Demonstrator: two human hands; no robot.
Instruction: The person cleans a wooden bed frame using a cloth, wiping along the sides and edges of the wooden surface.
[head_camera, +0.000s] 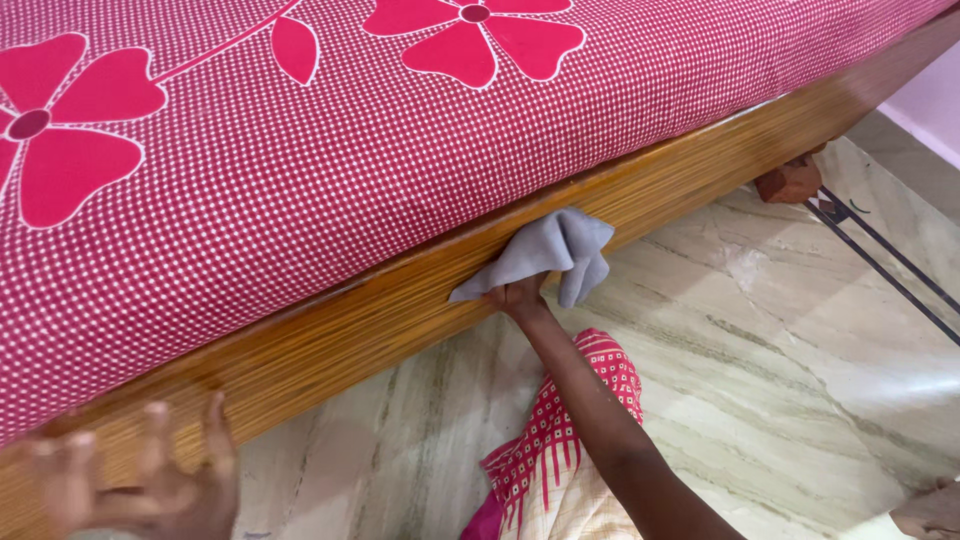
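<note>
Head view: your left hand (150, 480) rests with fingers spread on the wooden bed rail (330, 330), gripping nothing. To its right, your right hand (515, 295) is closed on a grey cloth (545, 255), pressed against the rail. Above that grip lies the pink flowered bedsheet (350, 150); below it, the marble floor (780, 380).

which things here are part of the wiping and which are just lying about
In use: grey cloth in the right hand, pressed on the wooden bed rail; left hand braced on the same rail.

Lying about: pink flowered bedsheet, wooden block under the bed, marble floor.
</note>
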